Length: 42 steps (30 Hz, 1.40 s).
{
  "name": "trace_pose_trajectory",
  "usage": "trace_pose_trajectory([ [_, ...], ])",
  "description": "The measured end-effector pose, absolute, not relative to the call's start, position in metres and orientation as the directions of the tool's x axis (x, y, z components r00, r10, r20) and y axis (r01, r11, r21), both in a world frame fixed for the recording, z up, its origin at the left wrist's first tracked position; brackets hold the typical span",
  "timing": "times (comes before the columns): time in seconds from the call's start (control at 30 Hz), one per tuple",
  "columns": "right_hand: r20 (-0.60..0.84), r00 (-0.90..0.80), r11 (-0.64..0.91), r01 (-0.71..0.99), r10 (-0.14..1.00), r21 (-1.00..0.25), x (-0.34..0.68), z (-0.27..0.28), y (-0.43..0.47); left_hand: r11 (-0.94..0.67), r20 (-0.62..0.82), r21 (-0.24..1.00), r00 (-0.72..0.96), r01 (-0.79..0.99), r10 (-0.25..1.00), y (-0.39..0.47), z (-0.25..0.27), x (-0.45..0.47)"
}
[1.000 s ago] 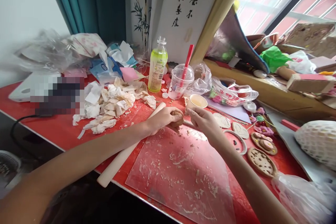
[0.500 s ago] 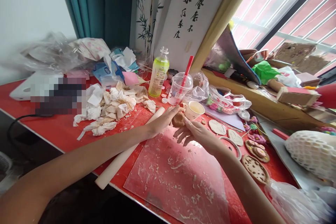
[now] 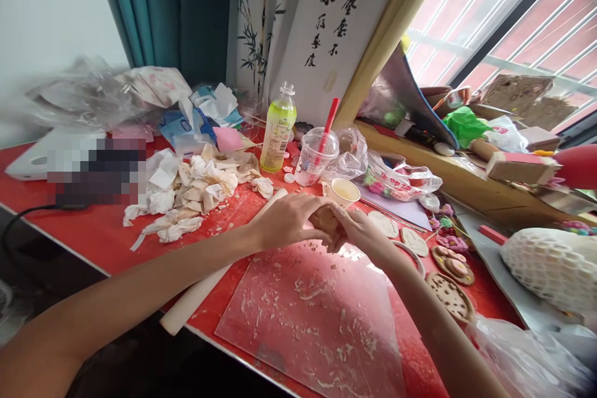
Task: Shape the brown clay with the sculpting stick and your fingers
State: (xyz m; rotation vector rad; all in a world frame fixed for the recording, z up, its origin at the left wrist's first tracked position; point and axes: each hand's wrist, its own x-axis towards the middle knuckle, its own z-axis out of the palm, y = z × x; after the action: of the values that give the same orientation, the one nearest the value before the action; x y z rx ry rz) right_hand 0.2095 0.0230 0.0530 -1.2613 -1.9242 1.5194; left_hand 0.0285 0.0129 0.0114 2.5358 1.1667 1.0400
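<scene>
A lump of brown clay (image 3: 323,219) is held between both hands, over the far end of a transparent board (image 3: 303,329). My left hand (image 3: 290,219) curls round its left side, with the fingers reaching across the top. From the right, my right hand (image 3: 353,227) closes on the lump, thumb over it and fingers bent beneath. The fingers hide part of the clay. Just behind my right hand stands a paper cup (image 3: 345,191) of pale liquid. A white rolling pin (image 3: 198,301) lies slantwise under my left forearm. Clay scraps stick to the board.
Crumpled tissues (image 3: 200,183) cover the table's left part. Behind my hands stand a bottle (image 3: 278,127) and a plastic cup (image 3: 317,155) with a red straw. Flat clay pieces (image 3: 450,295) lie at right, beside a plastic bag (image 3: 517,354).
My left fingers have gone from stretched out to wrapped over the clay lump. My right fingers have closed beneath it. The view has shifted slightly.
</scene>
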Motion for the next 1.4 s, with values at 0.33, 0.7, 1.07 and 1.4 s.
trace_pose_trajectory([
  [0.33, -0.148, -0.591, -0.072, 0.150, 0.793, -0.986, 0.211, 0.060, 0.018, -0.726, 0.685, 0.314, 0.383, 0.612, 0.619, 0.016, 0.012, 0.028],
  [0.7, -0.059, -0.638, -0.099, -0.027, 0.768, -0.995, 0.199, 0.050, 0.016, -0.777, 0.746, 0.300, 0.372, 0.554, 0.553, 0.012, 0.013, 0.028],
  [1.07, -0.083, -0.567, -0.117, -0.023, 0.819, -0.993, 0.200, 0.040, 0.015, -0.779, 0.750, 0.300, 0.369, 0.551, 0.549, 0.010, 0.016, 0.028],
  [1.4, -0.109, -0.555, -0.052, 0.119, 0.825, -0.992, 0.202, 0.052, 0.011, -0.777, 0.759, 0.305, 0.352, 0.551, 0.547, 0.008, 0.017, 0.027],
])
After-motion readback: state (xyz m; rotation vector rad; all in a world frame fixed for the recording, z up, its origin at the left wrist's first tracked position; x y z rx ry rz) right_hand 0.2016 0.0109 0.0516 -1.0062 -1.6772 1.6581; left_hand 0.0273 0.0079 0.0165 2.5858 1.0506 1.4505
